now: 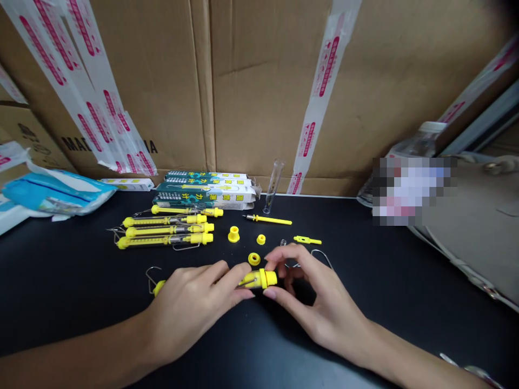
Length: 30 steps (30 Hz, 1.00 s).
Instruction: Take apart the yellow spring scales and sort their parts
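Note:
My left hand [190, 302] lies over a yellow spring scale [255, 279] on the black table [81, 292], fingers closed along its barrel; a wire hook [151, 275] sticks out at its left end. My right hand [308, 292] pinches the yellow cap end of the same scale between thumb and fingers. Just beyond the hands lie a yellow ring [254, 259], two small yellow caps [233, 234] [261, 239], a small spring [283, 242], a yellow pointer piece [307, 240] and a wire hook [322, 256].
Several finished yellow scales [166, 229] lie in a row at the left, with printed boxes [206, 189] behind them. A yellow rod [270, 219] and a clear tube [273, 183] lie by the cardboard wall [259, 92]. Blue-white packets [52, 192] sit far left; a water bottle [417, 143] at right.

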### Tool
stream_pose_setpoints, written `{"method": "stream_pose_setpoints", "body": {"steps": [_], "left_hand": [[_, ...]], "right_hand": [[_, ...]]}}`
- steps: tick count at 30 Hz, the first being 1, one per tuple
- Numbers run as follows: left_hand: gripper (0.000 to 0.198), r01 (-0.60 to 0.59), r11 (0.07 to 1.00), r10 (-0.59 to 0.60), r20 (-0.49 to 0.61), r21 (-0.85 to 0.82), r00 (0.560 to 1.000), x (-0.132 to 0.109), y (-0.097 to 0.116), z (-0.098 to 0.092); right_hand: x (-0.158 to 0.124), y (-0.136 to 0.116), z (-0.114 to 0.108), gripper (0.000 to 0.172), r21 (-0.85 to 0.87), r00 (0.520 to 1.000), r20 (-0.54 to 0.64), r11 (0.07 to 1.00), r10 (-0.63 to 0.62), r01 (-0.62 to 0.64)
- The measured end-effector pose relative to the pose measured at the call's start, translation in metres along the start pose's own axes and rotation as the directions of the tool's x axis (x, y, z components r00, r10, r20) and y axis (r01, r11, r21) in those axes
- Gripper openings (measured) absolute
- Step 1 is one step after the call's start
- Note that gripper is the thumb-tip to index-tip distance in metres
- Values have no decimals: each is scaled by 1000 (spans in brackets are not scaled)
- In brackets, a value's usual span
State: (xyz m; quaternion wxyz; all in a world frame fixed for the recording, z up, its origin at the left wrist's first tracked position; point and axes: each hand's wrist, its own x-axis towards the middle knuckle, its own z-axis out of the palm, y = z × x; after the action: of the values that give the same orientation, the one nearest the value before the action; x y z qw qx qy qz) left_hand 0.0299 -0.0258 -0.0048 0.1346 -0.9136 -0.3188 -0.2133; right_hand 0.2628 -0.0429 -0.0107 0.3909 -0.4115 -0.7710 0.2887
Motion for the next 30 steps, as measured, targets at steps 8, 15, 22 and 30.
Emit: {"method": "stream_pose_setpoints", "body": {"steps": [8, 15, 22, 30], "left_hand": [[37, 40, 998, -39, 26, -44, 999, 2, 0, 1], [42, 61, 998, -61, 13, -8, 998, 2, 3, -1], [33, 25, 1000, -24, -73, 3, 997, 2, 1, -2], [32, 52, 998, -51, 12, -47, 999, 0, 2, -2]], "right_hand": [[3, -5, -1, 14, -11, 993, 83, 997, 83, -82], [-2, 3, 3, 8, -12, 999, 42, 1000, -10, 11], [1, -2, -2, 4, 18, 991, 21, 991, -131, 130], [2, -1, 0, 9, 142, 998, 26, 988, 63, -66]]}}
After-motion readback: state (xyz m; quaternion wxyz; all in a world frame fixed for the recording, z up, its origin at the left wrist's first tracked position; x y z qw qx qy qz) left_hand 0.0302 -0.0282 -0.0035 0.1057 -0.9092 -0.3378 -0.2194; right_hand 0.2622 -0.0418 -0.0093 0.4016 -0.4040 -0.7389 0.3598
